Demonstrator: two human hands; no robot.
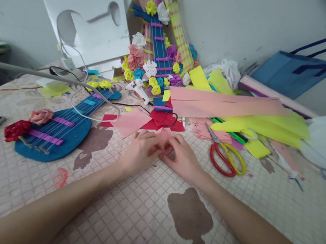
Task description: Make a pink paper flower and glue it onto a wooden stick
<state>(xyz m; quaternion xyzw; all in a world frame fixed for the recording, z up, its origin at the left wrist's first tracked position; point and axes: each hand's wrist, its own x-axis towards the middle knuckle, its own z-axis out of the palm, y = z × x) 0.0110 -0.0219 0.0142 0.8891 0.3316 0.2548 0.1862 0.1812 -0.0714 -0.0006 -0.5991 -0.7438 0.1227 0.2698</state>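
Observation:
Between my two hands is a small piece of pink crepe paper (164, 136), pinched at its edges. My left hand (143, 150) has its fingers bent around the paper's left side. On the other side, my right hand (182, 157) grips it between thumb and fingers. Just beyond lie a pink paper sheet (131, 122) and red paper pieces (162, 117). Scissors (224, 154) with one red and one yellow handle rest to the right of my right hand, blades slightly apart. A blue paper guitar (63, 130) with paper roses lies at the left.
A white glue gun (138, 89) with a dark cord stands at the back. Decorated paper guitars (159, 47) lean on the wall. Long pink strips (223, 102), yellow paper (267, 127) and a green marker (236, 136) lie at the right. A white cable (40, 69) crosses the left side.

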